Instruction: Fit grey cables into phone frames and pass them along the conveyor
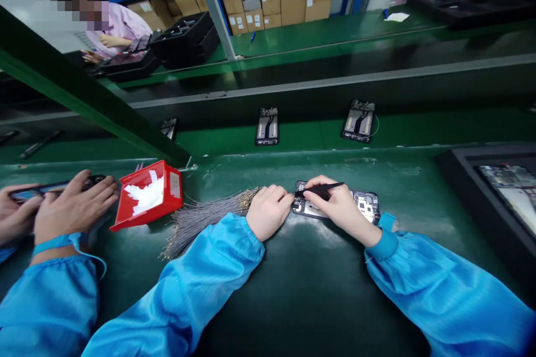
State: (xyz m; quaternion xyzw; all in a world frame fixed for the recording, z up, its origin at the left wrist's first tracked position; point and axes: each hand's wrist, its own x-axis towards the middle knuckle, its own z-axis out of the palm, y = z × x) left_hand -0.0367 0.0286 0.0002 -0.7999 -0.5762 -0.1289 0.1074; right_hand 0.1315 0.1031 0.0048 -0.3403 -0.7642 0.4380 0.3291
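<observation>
- Black and slim, a pointed tool [325, 190], perhaps tweezers, sits in the right hand [338, 205], thumb and forefinger pinching it; whether its tips meet cannot be told.
- Beneath those fingers lies an opened phone [368, 204], flat on the green bench [326, 279], inner parts facing up; one end shows left of the fingertips, the other just beyond the back of the hand.
- At the phone's left end, the left hand [269, 211] has its fingers curled and pressed together; whether they touch the frame or hold anything is unclear.
- Left of those fingers lies a loose bundle of thin grey cables [207, 217].
- To work well here, the left fingertips would best steady the frame's edge while the right ones guide the point lightly, sparing the exposed parts.
- Loose cables could snag, so the left sleeve [209, 273] wants careful lifting.
</observation>
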